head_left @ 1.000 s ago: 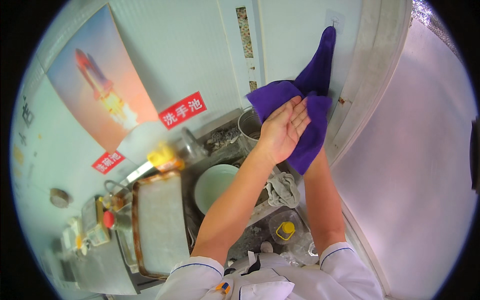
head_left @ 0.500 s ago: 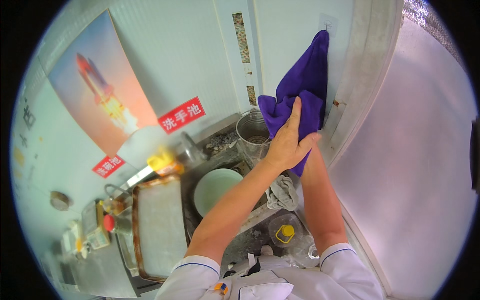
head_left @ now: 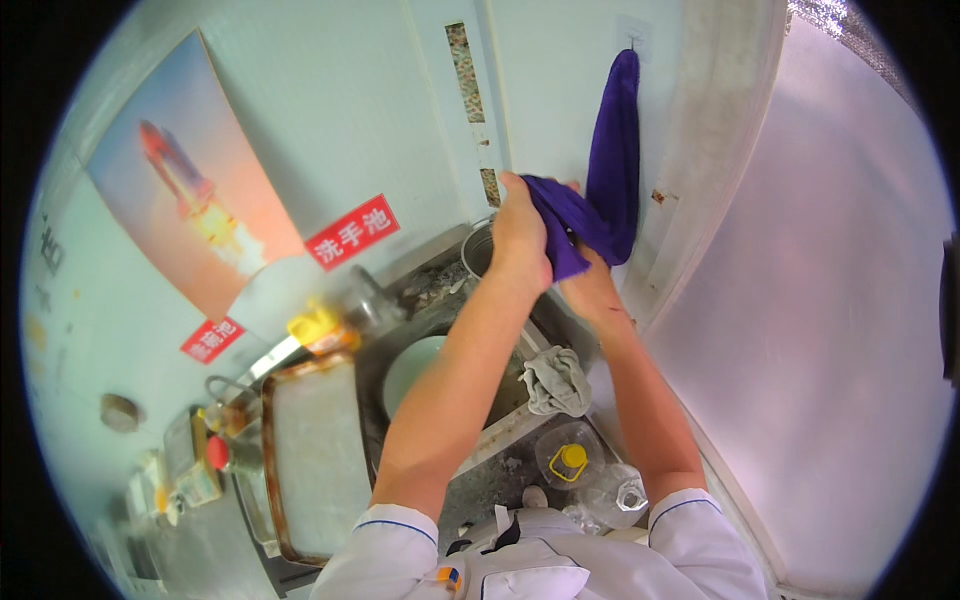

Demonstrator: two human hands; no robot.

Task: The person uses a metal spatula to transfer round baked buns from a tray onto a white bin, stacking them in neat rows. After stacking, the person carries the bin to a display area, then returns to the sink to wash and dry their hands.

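Note:
A purple towel (head_left: 613,140) hangs from a small hook on the pale wall, and its lower part is bunched between my hands. My left hand (head_left: 521,232) is closed on the towel's left edge, thumb side toward me. Lower and to the right, my right hand (head_left: 590,288) is wrapped in the cloth, which hides most of its fingers. Below my hands, a grey rag (head_left: 557,382) lies on the sink's edge. A metal bucket (head_left: 478,250) stands partly hidden behind my left wrist.
A pale green basin (head_left: 408,372) sits in the sink, left of my forearm. Further left stand a rusty-rimmed tray (head_left: 315,460) and a yellow bottle (head_left: 318,325). Below the rag are a clear jug with a yellow cap (head_left: 573,456) and a clear plastic bottle (head_left: 614,497).
My hands have moved apart from their overlapped position, the left one shifting left. The towel's hanging part has narrowed, and its lower end is now drawn leftward between my hands.

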